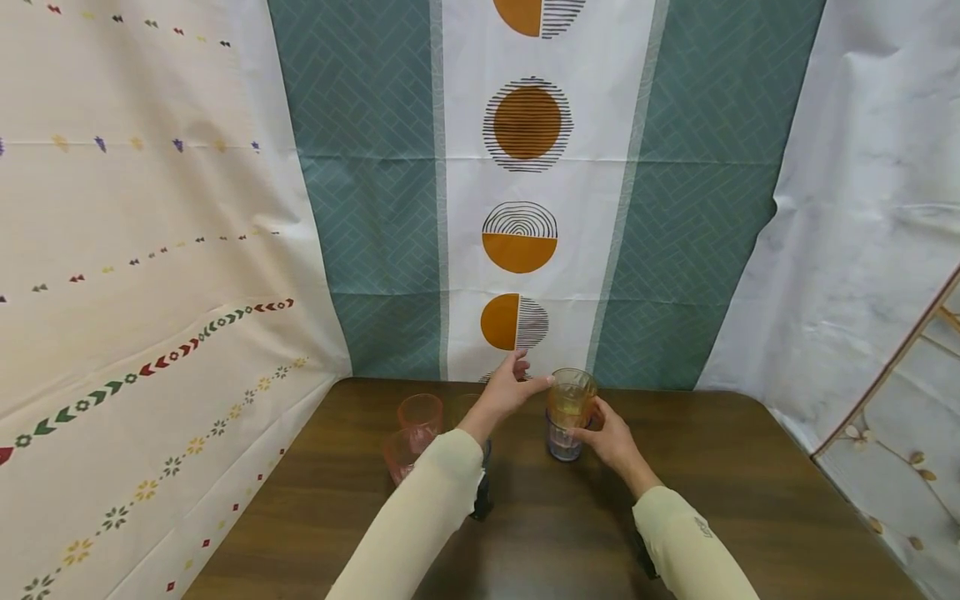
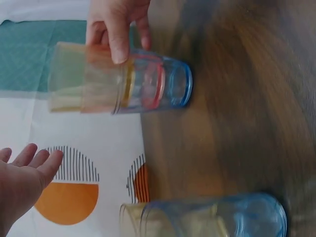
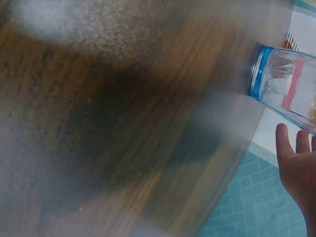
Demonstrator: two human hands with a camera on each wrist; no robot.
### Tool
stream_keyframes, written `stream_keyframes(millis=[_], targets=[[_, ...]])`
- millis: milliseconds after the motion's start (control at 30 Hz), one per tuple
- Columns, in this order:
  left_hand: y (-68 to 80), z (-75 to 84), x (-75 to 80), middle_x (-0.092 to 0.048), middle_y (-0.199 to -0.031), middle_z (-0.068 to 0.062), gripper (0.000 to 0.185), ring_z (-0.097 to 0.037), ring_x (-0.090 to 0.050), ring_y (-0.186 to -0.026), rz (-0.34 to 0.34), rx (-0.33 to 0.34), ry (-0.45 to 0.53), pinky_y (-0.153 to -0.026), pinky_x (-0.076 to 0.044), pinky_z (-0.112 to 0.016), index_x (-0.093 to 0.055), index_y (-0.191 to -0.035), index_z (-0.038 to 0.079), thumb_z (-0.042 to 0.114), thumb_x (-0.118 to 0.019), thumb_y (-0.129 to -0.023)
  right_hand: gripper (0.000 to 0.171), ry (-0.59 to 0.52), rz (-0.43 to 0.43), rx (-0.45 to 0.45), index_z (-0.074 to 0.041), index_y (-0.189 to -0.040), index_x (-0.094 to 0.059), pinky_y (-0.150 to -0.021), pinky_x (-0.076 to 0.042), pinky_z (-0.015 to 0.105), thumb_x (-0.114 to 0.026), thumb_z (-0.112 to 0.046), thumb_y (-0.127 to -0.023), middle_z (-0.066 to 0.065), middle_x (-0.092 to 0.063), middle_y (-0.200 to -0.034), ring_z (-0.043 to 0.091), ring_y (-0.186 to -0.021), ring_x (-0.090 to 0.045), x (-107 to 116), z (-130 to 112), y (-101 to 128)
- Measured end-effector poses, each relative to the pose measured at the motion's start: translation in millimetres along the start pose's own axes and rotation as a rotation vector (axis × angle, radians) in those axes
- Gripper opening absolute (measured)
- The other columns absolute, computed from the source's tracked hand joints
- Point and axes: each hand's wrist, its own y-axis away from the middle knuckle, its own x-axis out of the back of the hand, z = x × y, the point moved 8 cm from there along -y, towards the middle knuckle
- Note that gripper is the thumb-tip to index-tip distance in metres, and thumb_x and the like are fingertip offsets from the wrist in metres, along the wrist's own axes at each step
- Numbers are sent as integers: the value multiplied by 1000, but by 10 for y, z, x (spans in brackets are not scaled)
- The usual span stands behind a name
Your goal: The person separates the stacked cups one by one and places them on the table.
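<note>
I see my right hand (image 1: 611, 437) holding the stack of cups (image 1: 568, 412) mid-frame. My left hand (image 1: 510, 387) is open, fingertips touching its rim.

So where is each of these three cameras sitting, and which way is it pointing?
Head: worn on the head, looks down at the table, both sleeves, left hand, right hand.
Left wrist: faces the stacked cups; the left hand shows.
Right wrist: faces the tabletop; only fingers show.
All three views share the stacked cups.
</note>
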Motion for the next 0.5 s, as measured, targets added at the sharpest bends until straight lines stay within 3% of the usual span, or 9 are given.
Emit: stream_keyframes(millis=[300,500], targets=[[-112,-162,-303,-40,-151,-19,90,-37,-40,-137,-2,42,-33,-107,-40,-51,-30,-154,7,36,-79,-84,82,-7,-20,-14,-5,-151,-33,-107,-35,59,-79,-24,-86,27,-40,-150,45,-137,-39,-9,35,20],[-175,-247,-405,-41,-150,-20,92,-36,-42,-135,0,63,-65,-106,-42,-51,-31,-154,7,35,-82,-82,83,-15,-12,-6,-2,-151,-32,-107,-35,59,-79,-23,-86,28,-39,-149,45,-137,-38,-1,36,12]])
